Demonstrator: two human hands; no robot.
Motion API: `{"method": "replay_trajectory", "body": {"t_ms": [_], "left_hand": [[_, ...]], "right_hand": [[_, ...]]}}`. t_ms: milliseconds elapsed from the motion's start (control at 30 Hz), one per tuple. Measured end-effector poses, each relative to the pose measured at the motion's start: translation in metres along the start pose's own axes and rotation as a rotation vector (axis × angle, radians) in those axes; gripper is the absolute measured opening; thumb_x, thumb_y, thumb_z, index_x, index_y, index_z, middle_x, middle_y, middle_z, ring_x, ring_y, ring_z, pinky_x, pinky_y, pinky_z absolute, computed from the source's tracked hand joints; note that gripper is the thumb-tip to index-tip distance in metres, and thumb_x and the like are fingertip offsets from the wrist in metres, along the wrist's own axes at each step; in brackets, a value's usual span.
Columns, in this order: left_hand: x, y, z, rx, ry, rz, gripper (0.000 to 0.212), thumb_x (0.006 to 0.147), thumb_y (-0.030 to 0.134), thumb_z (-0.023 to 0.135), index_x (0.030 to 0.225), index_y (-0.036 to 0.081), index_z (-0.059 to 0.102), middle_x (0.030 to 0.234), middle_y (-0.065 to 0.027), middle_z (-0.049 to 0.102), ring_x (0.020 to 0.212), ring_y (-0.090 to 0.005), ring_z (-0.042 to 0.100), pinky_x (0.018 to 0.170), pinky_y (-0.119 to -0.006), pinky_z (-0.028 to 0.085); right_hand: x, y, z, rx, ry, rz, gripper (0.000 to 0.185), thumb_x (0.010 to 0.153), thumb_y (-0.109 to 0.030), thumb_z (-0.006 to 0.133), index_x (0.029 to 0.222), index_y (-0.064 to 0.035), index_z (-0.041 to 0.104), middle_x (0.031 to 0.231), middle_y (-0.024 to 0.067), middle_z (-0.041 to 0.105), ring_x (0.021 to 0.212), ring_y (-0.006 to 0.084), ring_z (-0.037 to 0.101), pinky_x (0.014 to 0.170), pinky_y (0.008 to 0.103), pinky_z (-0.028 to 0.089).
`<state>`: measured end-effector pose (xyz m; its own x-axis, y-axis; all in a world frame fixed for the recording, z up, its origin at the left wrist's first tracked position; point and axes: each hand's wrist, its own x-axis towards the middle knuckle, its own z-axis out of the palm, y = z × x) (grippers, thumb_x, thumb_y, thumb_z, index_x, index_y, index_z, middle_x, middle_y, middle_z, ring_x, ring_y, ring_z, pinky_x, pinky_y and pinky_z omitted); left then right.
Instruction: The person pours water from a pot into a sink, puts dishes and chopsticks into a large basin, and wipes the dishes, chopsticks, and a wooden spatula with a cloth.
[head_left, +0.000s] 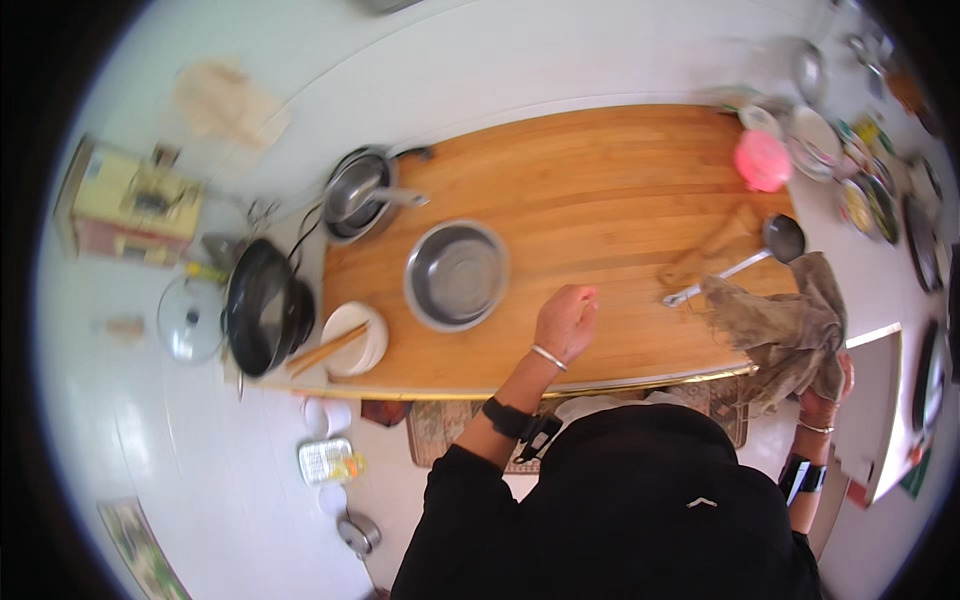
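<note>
My left hand hovers over the wooden worktop near its front edge, fingers curled in with no object visible in them. To its left stands a round stainless-steel basin. At the right end of the worktop, my right hand grips a frayed brown cloth, which covers part of its fingers. Just beyond the cloth lies a metal ladle, its handle pointing left across the wood. Behind the ladle is a wooden rolling pin, blurred.
At the left are a black wok, a white bowl with wooden chopsticks, and nested metal pans. A pink container sits at the back right, near stacked bowls. A glass lid stands beyond the wok.
</note>
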<state>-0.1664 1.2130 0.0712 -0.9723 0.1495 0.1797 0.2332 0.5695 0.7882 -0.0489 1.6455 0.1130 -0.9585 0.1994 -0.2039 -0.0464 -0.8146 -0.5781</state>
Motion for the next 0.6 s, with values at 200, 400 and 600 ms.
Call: {"method": "replay_trajectory", "body": {"t_ms": [200, 400, 600], "left_hand": [[-0.089, -0.02, -0.174, 0.398, 0.463, -0.147, 0.013, 0.082, 0.008, 0.056, 0.094, 0.005, 0.061, 0.088, -0.0131, 0.063, 0.081, -0.0312, 0.061, 0.072, -0.038, 0.049], [-0.185, -0.086, -0.334, 1.109, 0.581, -0.384, 0.046, 0.077, 0.002, 0.054, 0.123, 0.01, 0.051, 0.125, -0.014, 0.051, 0.124, -0.032, 0.04, 0.103, -0.048, 0.03], [-0.188, -0.144, -0.411, 1.387, 0.126, -0.537, 0.056, 0.08, 0.003, 0.053, 0.133, 0.017, 0.04, 0.142, -0.0041, 0.035, 0.136, -0.0248, 0.024, 0.108, -0.054, 0.02]], "right_hand": [[0.033, 0.044, 0.053, 0.113, -0.373, 0.192, 0.042, 0.086, -0.031, 0.053, 0.119, -0.005, 0.056, 0.122, 0.0108, 0.057, 0.116, 0.0265, 0.05, 0.101, 0.044, 0.037], [0.017, 0.064, 0.112, 0.021, -0.521, 0.24, 0.046, 0.089, -0.04, 0.046, 0.123, -0.0104, 0.054, 0.128, 0.0074, 0.053, 0.121, 0.0246, 0.045, 0.104, 0.044, 0.033], [0.002, 0.109, 0.101, 0.055, -0.35, 0.21, 0.043, 0.089, -0.037, 0.048, 0.119, -0.0077, 0.056, 0.123, 0.0088, 0.056, 0.117, 0.0262, 0.048, 0.104, 0.0452, 0.032]]}}
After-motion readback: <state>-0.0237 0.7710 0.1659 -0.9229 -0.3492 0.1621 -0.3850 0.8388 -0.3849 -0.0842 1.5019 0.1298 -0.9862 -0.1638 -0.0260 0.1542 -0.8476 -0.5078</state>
